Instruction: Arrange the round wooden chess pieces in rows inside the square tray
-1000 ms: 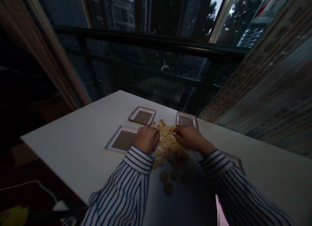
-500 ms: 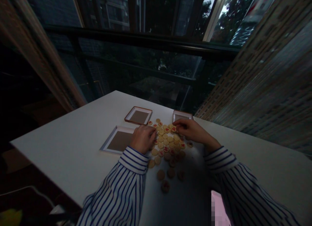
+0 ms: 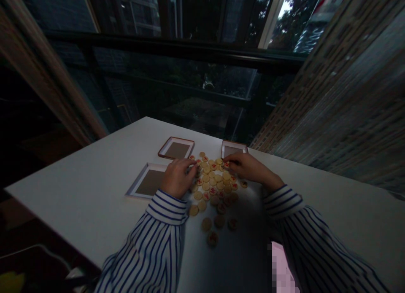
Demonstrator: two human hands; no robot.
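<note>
Disc heap: small round pale-yellow discs (image 3: 212,182) are lying in a loose heap between the two hands, on a smooth white tabletop (image 3: 79,170); red characters are being shown on some, dark marks on a few, and plain faces on many.
Left hand (image 3: 177,176): it is being held at the left edge of the heap, with fingers bent and thumb apart from the index finger; whether a disc is being pinched cannot be told.
Right hand (image 3: 248,166): it is being held over the far right edge of the heap, with fingertips drawn together just above a red-marked disc (image 3: 226,165); whether that disc is being gripped cannot be told.
Near discs: four discs are lying apart from the heap, on the side nearer the person.
Grey-rimmed tray: a rectangular tray with a grey-white rim and brown base (image 3: 150,182) is lying left of the heap, its right end being hidden by the left hand.
Brown-rimmed trays: a smaller brown-rimmed rectangular tray (image 3: 176,149) is lying behind it, and a similar brown-rimmed tray (image 3: 233,150) is being partly covered by the right hand.
Sleeves: both forearms are being covered by blue-and-white striped cloth sleeves (image 3: 152,242).
Window: a dark horizontal railing (image 3: 177,46) is being seen beyond the tabletop.
</note>
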